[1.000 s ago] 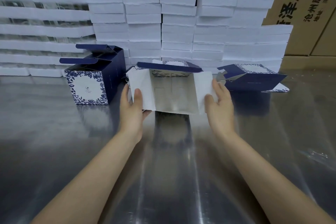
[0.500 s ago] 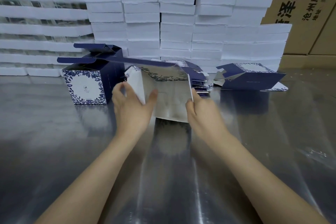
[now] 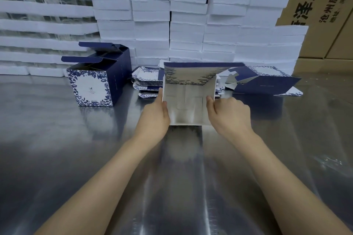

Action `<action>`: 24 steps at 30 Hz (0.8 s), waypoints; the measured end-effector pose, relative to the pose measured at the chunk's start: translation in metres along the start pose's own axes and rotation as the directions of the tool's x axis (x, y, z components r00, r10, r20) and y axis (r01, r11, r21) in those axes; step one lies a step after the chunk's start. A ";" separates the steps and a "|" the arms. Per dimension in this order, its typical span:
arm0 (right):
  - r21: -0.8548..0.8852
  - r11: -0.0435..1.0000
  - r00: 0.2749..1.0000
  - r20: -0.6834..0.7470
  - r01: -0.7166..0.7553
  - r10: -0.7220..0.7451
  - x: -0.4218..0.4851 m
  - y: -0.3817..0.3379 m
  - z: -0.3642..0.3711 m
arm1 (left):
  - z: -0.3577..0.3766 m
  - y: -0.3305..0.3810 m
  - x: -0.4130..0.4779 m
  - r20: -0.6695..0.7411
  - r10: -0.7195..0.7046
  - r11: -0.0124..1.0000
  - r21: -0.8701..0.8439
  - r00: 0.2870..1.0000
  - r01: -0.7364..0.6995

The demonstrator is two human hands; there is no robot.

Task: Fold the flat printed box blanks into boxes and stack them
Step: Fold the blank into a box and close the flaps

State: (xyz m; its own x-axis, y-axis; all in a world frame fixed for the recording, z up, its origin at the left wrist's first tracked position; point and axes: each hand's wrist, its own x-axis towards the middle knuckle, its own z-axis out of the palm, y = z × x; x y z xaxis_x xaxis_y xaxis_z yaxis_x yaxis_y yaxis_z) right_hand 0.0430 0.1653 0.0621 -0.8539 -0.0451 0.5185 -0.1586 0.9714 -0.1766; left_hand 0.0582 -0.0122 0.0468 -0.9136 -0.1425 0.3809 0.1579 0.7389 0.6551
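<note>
The half-folded box [image 3: 189, 105] now stands squared up on the surface [image 3: 76, 149], its open mouth facing the camera. Half a second ago it was squeezed into a narrow, skewed shape with the hands closer together. Its printed blue top flap now lifts up and back, above the white inside.

The left hand [image 3: 155, 114] pinches the box's left wall, thumb on the inner face. The right hand [image 3: 229, 112] pinches the right wall, thumb inside and fingers curled on the outside.

Left of the half-folded box stands a finished box [image 3: 91, 87] with its lid flaps up. It bears a small logo and lines of writing too small to read.

Far behind the half-folded box, brown cartons [image 3: 315, 5] show large letters "AH" and Chinese characters, among them "沧州". The rest is cut off by the frame edge or hidden by the white foam blocks [image 3: 187, 25] stacked in front.

Just behind the half-folded box lies a pile of flat blanks [image 3: 147, 82], largely hidden by it. To its right, another partly formed box [image 3: 267, 84] lies on its side. The left hand's fingers are mostly hidden behind the wall.
</note>
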 end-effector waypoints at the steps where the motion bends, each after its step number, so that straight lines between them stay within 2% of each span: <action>1: -0.003 1.000 1.000 0.000 0.012 -0.012 -0.001 0.000 0.000 | -0.001 -0.002 0.000 -0.007 -0.017 0.999 -0.049 1.000 0.016; 3: 0.006 0.999 0.999 -0.027 0.032 -0.032 -0.004 -0.002 -0.001 | -0.003 -0.004 0.002 -0.101 -0.030 0.996 -0.088 0.994 0.021; 6: 0.038 0.996 0.996 -0.045 0.081 -0.079 -0.006 -0.004 -0.001 | -0.007 -0.002 -0.002 -0.231 0.025 1.000 0.003 0.973 -0.025; 9: 0.127 0.986 0.994 -0.040 0.106 -0.102 -0.008 -0.009 0.000 | -0.010 -0.006 -0.006 -0.166 0.042 0.998 -0.030 0.985 -0.048; 11: 0.174 0.983 0.997 -0.071 0.054 -0.042 -0.008 -0.009 -0.004 | -0.012 -0.009 -0.007 -0.115 -0.027 0.999 -0.040 0.993 0.022; 13: 0.187 0.982 0.991 -0.133 0.008 0.017 -0.007 -0.005 -0.009 | -0.014 -0.008 -0.006 -0.134 -0.078 0.997 -0.033 0.988 0.075; 16: 0.236 0.972 0.985 -0.167 0.008 0.033 -0.005 -0.001 -0.012 | -0.017 0.002 -0.005 -0.171 0.063 0.997 -0.035 0.983 -0.070; 19: 0.202 0.974 0.977 -0.204 0.103 -0.061 -0.004 -0.001 -0.013 | -0.018 0.001 -0.003 -0.249 0.136 0.990 0.007 0.959 -0.139; 22: 0.305 0.947 0.979 -0.202 0.095 -0.034 -0.005 -0.006 -0.017 | -0.019 -0.003 -0.002 -0.216 0.079 0.994 -0.053 0.973 -0.093; 24: 0.341 0.937 0.963 -0.269 0.072 0.024 -0.005 -0.009 -0.017 | -0.016 -0.005 0.001 -0.229 0.068 0.996 -0.046 0.971 -0.081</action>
State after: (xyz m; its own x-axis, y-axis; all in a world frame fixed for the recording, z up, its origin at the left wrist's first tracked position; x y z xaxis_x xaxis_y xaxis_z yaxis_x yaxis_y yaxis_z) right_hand 0.0569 0.1605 0.0750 -0.6926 0.0421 0.7201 -0.3796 0.8276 -0.4135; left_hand 0.0620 -0.0270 0.0543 -0.7904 -0.2386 0.5642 0.2486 0.7168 0.6515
